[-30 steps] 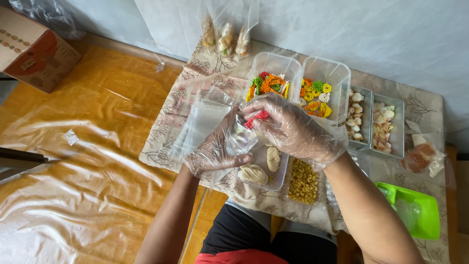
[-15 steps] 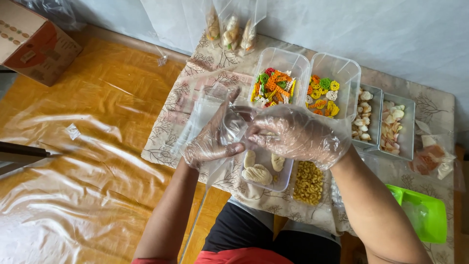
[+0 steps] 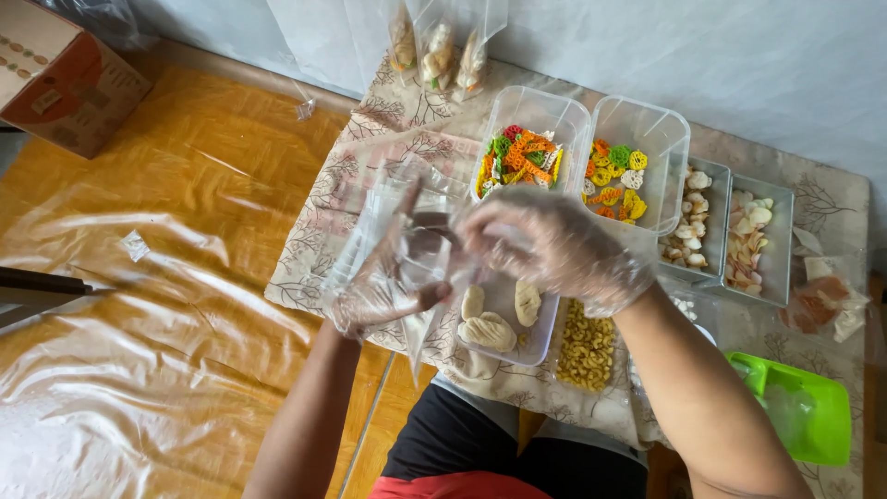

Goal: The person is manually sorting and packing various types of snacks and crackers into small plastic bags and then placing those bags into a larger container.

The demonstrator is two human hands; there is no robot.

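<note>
My left hand (image 3: 379,282), in a thin plastic glove, holds a small clear plastic bag (image 3: 423,251) at its side and keeps its mouth apart. My right hand (image 3: 554,245), gloved too, has its fingertips at the bag's mouth; what they hold is blurred. Just below the hands sits a clear tub (image 3: 545,325) with pale shell-shaped crackers (image 3: 485,330). Behind the hands stand two clear tubs, one with red, orange and green crackers (image 3: 516,159) and one with yellow and orange ring crackers (image 3: 617,177).
A yellow curled-cracker heap (image 3: 587,346), two grey trays of pale chips (image 3: 725,231), a green scoop (image 3: 804,407) and filled bags (image 3: 434,46) lie on the patterned cloth (image 3: 305,268). A stack of empty bags (image 3: 374,217) sits left. A cardboard box (image 3: 55,74) stands far left.
A second ago my right hand held a red cracker at the bag's mouth; that cracker is no longer seen. Both hands stay at the bag, and the view has shifted slightly.
</note>
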